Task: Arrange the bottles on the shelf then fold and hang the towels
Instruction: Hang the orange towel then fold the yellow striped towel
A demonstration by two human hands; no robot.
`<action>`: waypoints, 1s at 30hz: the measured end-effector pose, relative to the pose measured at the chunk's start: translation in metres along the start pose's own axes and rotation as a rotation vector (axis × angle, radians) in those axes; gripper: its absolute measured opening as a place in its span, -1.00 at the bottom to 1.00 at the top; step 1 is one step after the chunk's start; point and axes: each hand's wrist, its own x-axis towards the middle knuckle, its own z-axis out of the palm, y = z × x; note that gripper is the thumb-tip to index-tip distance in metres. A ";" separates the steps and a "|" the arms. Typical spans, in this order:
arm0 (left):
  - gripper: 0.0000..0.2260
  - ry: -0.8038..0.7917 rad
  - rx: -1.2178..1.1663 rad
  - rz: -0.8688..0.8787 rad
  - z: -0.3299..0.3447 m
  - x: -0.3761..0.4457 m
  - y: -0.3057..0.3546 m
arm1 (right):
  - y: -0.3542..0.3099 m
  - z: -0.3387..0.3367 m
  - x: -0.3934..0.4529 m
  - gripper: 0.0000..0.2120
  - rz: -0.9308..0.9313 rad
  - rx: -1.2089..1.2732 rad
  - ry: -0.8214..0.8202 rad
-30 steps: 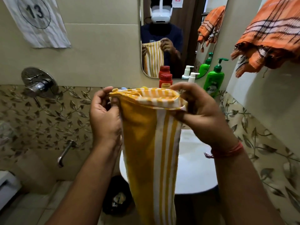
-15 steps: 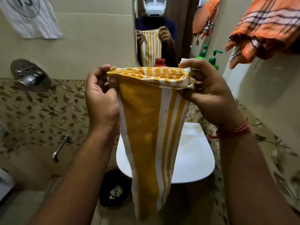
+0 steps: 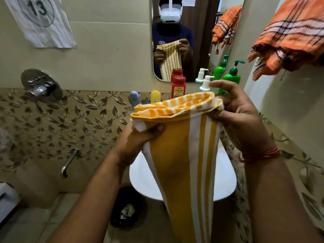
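Observation:
A yellow and white striped towel [image 3: 184,155] hangs folded lengthwise in front of me, over the white basin [image 3: 224,183]. My left hand [image 3: 140,137] grips its upper left corner from below. My right hand [image 3: 240,116] pinches the upper right corner, a little higher. Behind the towel, bottles stand in a row under the mirror: a red bottle [image 3: 178,87], a white pump bottle [image 3: 205,84], a green pump bottle [image 3: 232,76], a yellow bottle [image 3: 155,97] and a blue-grey one [image 3: 134,98]. An orange checked towel [image 3: 291,37] hangs at the upper right.
A mirror [image 3: 191,32] on the far wall reflects me. A chrome shower valve [image 3: 39,85] and a spout [image 3: 69,162] stick out of the left wall. A dark bin [image 3: 126,207] sits on the floor under the basin. A numbered paper [image 3: 39,20] hangs upper left.
My left hand has dropped and shifted right, now gripping the towel's corner from underneath, so the top edge tilts. The view has tipped up, and more bottles show.

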 end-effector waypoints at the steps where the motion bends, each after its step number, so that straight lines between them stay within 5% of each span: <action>1: -0.38 0.029 -0.022 0.036 0.004 0.001 0.003 | 0.002 -0.005 -0.005 -0.40 0.057 0.079 0.000; 4: -0.80 0.093 -0.028 0.145 0.024 0.006 0.018 | 0.023 -0.009 -0.029 -0.24 0.369 -0.044 -0.103; 7: -0.85 0.136 -0.072 0.144 0.030 0.009 0.025 | 0.051 0.002 -0.049 -0.36 0.463 -0.062 -0.002; 11: -0.26 -0.167 -0.461 -0.169 0.007 -0.004 -0.008 | 0.056 0.013 -0.045 -0.54 0.425 0.119 0.102; 16: 0.12 -0.182 -0.655 -0.422 0.016 -0.049 -0.061 | 0.058 0.011 -0.033 -0.54 0.471 0.225 0.146; 20: -0.21 -0.053 -0.562 -0.334 0.026 -0.053 -0.053 | 0.077 -0.002 -0.046 -0.55 0.502 0.400 0.251; 24: -0.57 0.129 -0.376 -0.265 0.040 -0.042 -0.040 | 0.102 -0.013 -0.083 -0.20 0.492 0.517 0.001; 27: -0.61 0.161 -0.432 -0.215 0.039 -0.034 -0.035 | 0.114 -0.001 -0.101 -0.25 0.593 0.273 -0.066; 30: -0.52 0.088 -0.526 -0.206 0.022 -0.031 -0.034 | 0.106 0.010 -0.090 -0.43 0.555 0.181 0.106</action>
